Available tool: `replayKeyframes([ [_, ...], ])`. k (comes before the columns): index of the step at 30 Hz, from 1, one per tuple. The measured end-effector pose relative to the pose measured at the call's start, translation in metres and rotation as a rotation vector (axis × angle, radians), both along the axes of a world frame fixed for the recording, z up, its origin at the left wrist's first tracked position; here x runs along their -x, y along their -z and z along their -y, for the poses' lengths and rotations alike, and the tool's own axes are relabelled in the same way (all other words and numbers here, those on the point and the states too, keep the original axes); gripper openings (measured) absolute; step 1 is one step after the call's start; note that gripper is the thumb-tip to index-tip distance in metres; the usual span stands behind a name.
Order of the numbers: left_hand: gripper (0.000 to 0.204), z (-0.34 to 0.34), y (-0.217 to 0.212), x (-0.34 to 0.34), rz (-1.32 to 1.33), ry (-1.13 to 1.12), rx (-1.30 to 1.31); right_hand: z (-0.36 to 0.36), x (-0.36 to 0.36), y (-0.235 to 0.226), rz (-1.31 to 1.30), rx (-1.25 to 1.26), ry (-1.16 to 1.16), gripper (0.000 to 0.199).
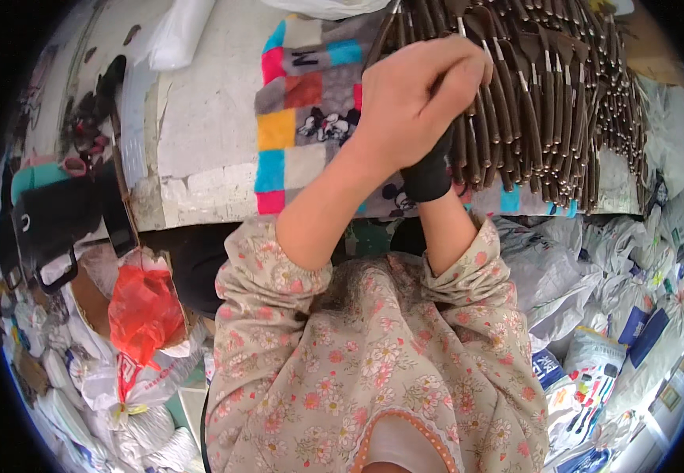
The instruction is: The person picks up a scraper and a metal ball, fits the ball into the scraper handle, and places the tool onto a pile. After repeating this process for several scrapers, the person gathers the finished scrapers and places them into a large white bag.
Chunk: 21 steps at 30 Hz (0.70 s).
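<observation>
My left hand [419,98] is bare and reaches across to the right, over my other hand. Its fingers are curled together at the near-left edge of a large heap of brown-handled cutlery [527,118]; what they grip, if anything, is hidden. Under it lies my right hand [430,169], in a black glove or wrist cover, with its fingers out of sight. The cutlery is piled in layers, most handle ends pointing toward me, some with silver collars. Beneath the heap and my hands spreads a colourful checked cloth [302,130] with cartoon figures.
A worn white tabletop [204,134] extends left, with a white plastic roll or bag [180,35] at the back. Dark straps and a black holder [54,217] hang at the left edge. A red plastic bag [145,307] and many clear bags [563,276] crowd both sides below.
</observation>
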<state>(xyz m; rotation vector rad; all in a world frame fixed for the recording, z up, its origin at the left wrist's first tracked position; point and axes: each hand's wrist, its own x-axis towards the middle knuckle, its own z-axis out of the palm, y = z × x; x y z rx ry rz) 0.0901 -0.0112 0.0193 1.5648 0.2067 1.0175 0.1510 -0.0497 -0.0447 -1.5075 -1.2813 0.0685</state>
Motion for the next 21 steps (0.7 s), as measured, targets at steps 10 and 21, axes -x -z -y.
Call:
replayKeyframes([
  [10,0.031,0.0,0.011,0.003,-0.163,-0.058,0.136,0.011,0.027,0.021,-0.584,-0.002,-0.117,0.042],
  [21,0.041,0.017,0.019,0.115,-0.422,-0.364,0.086,0.115,-0.044,-0.055,-0.401,-0.327,0.01,0.043],
])
